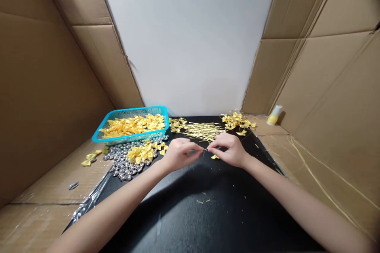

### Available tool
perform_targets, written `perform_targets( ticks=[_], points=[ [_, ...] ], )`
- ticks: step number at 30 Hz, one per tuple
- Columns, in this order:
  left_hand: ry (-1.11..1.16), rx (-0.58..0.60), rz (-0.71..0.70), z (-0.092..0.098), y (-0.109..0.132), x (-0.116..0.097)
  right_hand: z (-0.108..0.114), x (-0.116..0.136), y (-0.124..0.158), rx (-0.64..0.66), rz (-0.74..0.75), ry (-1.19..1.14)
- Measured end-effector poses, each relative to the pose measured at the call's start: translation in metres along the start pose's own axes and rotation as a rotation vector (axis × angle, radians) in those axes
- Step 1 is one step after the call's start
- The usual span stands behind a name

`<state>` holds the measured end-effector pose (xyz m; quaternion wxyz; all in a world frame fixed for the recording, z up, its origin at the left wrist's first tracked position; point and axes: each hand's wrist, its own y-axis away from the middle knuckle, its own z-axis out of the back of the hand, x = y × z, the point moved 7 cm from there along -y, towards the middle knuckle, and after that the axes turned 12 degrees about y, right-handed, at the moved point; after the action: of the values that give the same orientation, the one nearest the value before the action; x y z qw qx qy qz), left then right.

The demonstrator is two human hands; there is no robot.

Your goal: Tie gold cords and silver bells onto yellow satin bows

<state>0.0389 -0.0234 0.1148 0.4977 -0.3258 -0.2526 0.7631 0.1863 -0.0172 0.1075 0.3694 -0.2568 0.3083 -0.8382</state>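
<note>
- From where I stand, the left hand (181, 153) has its thumb and forefinger pinched together on a thin yellow strand (205, 150); the detail there is too small to make out.
- The right hand (228, 149) pinches the same bit from its own side, fingertips just beside the left's, above the black tabletop (190, 225).
- Just below the right hand lies a single yellow bow (215, 157).
- Beyond the knuckles, a loose heap of yellow strips (202, 129) spreads crosswise, with a cluster of looped bows (236, 120) near its right end.
- Over to the left, silver beads (124, 168) are scattered, some loose bows (141, 153) on top of them.
- Behind those sits a blue basket (166, 118) filled with yellow bows.
- Far right, a white-and-yellow cone (273, 116) stands upright on cardboard (271, 142).
</note>
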Motion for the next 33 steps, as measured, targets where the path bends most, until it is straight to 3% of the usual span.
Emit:
perform_targets(
  ticks=[4,15,33],
  points=[
    [-0.086,0.023,-0.091,-0.022,0.023,0.011,-0.018,-0.006,0.014,0.029,0.036,0.077],
    [-0.192,0.181,-0.274,-0.051,0.049,0.006,-0.043,-0.008,0.051,0.042,0.025,0.149],
    [-0.215,0.213,-0.313,-0.058,0.059,0.007,-0.057,-0.005,0.058,0.103,0.041,0.118]
  ],
)
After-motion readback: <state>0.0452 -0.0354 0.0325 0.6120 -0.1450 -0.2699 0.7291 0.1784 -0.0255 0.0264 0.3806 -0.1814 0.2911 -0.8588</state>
